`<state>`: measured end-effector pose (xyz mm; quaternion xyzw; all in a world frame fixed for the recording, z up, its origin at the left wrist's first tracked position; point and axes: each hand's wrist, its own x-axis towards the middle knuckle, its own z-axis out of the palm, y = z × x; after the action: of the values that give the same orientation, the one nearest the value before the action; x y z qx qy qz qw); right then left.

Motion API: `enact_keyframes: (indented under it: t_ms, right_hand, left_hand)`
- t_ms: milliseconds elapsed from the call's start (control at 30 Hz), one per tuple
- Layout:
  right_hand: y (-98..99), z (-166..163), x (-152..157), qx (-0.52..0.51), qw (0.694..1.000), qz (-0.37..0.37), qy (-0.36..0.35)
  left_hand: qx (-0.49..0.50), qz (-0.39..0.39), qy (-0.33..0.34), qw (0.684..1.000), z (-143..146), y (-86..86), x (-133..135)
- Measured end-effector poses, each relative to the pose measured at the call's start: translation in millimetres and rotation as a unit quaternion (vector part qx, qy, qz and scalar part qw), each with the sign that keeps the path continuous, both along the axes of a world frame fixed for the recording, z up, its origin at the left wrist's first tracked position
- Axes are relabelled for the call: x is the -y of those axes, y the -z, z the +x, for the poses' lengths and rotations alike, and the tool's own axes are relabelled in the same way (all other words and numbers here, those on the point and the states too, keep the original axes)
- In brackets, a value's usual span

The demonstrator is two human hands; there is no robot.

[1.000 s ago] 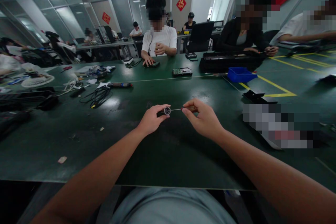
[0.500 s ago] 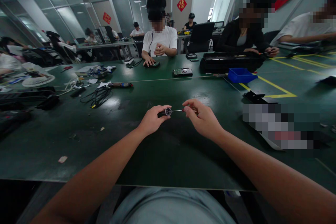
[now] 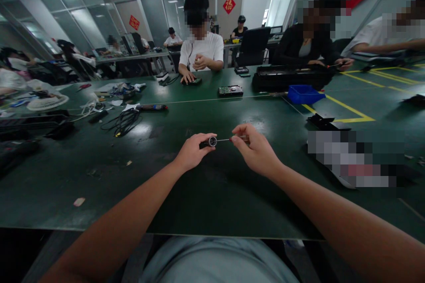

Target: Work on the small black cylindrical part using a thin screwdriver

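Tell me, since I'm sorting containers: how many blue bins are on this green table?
1. The blue bin sits on the green table, far right of the hands, beside the long black tray. Others may be hidden behind clutter.

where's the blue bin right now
In the head view the blue bin sits far right on the green table, beside the long black case.

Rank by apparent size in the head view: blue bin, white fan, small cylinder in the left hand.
1. white fan
2. blue bin, close to the fan; different distances make this unsure
3. small cylinder, clearly smallest, held by the left hand
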<state>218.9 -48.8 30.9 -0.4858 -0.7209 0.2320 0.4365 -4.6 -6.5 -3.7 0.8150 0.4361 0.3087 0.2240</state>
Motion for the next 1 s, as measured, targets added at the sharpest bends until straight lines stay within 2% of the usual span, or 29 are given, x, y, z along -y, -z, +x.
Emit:
enact_keyframes:
  t_ms: [133, 267, 333, 500, 567, 667, 767, 900, 1000]
  right_hand:
    - [3.8, -1.2, -1.2, -0.090, 0.996, -0.018, -0.004]
    - [8.8, -2.5, -7.4, -0.209, 0.977, -0.048, -0.009]
    - [11.6, -2.0, -12.5, -0.278, 0.956, -0.091, 0.004]
    - [17.1, 3.4, -25.4, -0.412, 0.879, -0.238, 0.012]
    - [18.2, 4.5, -27.4, -0.432, 0.866, -0.251, 0.018]
    - [19.3, 3.2, -26.6, -0.425, 0.878, -0.217, 0.027]
    - [20.5, 1.2, -24.4, -0.372, 0.914, -0.154, 0.044]
    - [17.6, 1.2, -18.3, -0.233, 0.970, -0.050, 0.051]
    - [11.7, 1.2, -10.3, -0.120, 0.991, 0.014, 0.063]
  left_hand:
    - [-0.018, 0.009, 0.000, 1.000, 1.1, -1.2, 2.2]
    - [-0.017, 0.018, -0.002, 1.000, 2.4, -1.6, 4.7]
    - [-0.014, 0.018, 0.007, 1.000, 2.6, -1.8, 5.3]
    - [-0.009, 0.022, 0.022, 0.999, 2.2, -4.5, 5.7]
    - [-0.012, 0.029, 0.015, 0.999, 1.9, -5.5, 5.7]
    - [-0.013, 0.028, 0.017, 0.999, 1.6, -5.8, 5.8]
    - [-0.014, 0.028, 0.020, 0.999, 2.0, -6.1, 6.3]
    - [-0.026, 0.027, 0.021, 0.999, 3.8, -7.3, 6.6]
    - [-0.030, 0.027, 0.023, 0.999, 4.4, -6.9, 6.2]
